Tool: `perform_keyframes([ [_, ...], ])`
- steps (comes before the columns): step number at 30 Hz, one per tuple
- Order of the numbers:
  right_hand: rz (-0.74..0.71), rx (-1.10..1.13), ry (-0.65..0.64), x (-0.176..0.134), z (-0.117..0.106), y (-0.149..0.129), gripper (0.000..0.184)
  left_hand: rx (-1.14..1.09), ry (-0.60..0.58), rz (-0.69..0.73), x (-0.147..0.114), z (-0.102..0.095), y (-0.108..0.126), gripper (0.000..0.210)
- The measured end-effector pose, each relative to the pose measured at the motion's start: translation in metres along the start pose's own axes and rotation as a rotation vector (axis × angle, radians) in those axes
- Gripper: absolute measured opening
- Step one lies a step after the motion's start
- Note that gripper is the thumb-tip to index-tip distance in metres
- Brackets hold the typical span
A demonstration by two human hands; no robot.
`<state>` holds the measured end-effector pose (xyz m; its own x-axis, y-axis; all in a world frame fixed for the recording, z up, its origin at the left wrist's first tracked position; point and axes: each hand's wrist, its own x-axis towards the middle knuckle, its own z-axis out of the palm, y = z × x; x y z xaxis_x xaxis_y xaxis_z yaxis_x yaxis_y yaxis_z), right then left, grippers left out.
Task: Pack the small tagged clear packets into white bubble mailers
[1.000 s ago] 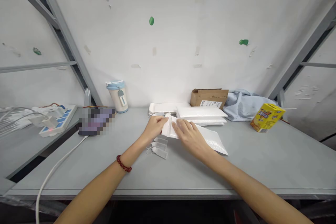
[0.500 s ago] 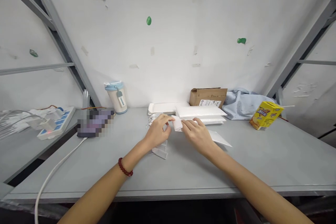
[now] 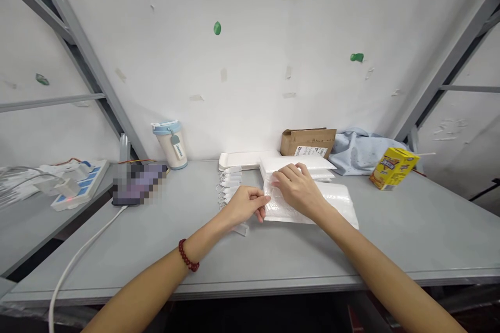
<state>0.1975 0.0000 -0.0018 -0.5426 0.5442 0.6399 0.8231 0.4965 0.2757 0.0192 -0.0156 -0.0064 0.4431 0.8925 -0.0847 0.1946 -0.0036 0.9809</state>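
Observation:
A white bubble mailer (image 3: 339, 207) lies on the grey table in front of me, its open-looking end toward the left. My left hand (image 3: 247, 204) pinches the lower left edge of this mailer between thumb and fingers. Over its upper left part, my right hand (image 3: 299, 190) is closed with bent fingers at the mailer's edge; the fingertips are partly hidden. Just left of the mailer, several white tags with string loops (image 3: 231, 178) lie in a column, the nearest ones partly under my left hand. Behind it is a stack of white bubble mailers (image 3: 320, 163).
A white flat packet (image 3: 244, 159) and a brown cardboard box (image 3: 308, 141) are at the back. Light blue cloth (image 3: 355, 151) and a yellow drink carton (image 3: 392, 169) stand right. Leftward are a tumbler (image 3: 171, 145), a phone (image 3: 142, 184) with cable, and a power strip (image 3: 84, 187).
The mailer has swung flat toward me and now shows its broad face. My left hand has moved down and right onto its edge; the small white piece between my hands is out of sight.

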Motion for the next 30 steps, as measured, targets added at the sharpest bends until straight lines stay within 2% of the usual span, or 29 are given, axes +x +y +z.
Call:
perform_keyframes([
  [3, 0.001, 0.055, -0.112, 0.000, 0.002, -0.001, 0.009, -0.164, -0.018, -0.120, 0.002, 0.002, -0.004, 0.027],
  [6, 0.043, 0.159, -0.299, 0.000, -0.003, 0.001, 0.009, -0.298, -0.052, -0.161, 0.003, 0.003, -0.008, 0.019],
  [12, 0.222, 0.407, -0.604, 0.000, -0.019, 0.012, 0.037, -0.379, -0.120, -0.201, 0.001, 0.004, -0.009, 0.011],
  [17, 0.348, 0.533, -0.799, -0.005, -0.025, 0.027, 0.053, -0.389, -0.097, -0.228, 0.000, 0.004, -0.010, 0.016],
  [20, 0.338, 0.580, -0.814, -0.011, -0.025, 0.034, 0.062, -0.399, -0.130, -0.242, 0.000, 0.004, -0.011, 0.018],
  [24, 0.296, 0.544, -0.804, -0.018, -0.021, 0.035, 0.074, -0.430, -0.245, -0.216, -0.001, 0.006, -0.010, 0.021],
  [30, 0.215, 0.489, -0.798, -0.018, -0.013, 0.030, 0.070, -0.503, -0.265, -0.199, -0.004, 0.009, -0.008, 0.029],
])
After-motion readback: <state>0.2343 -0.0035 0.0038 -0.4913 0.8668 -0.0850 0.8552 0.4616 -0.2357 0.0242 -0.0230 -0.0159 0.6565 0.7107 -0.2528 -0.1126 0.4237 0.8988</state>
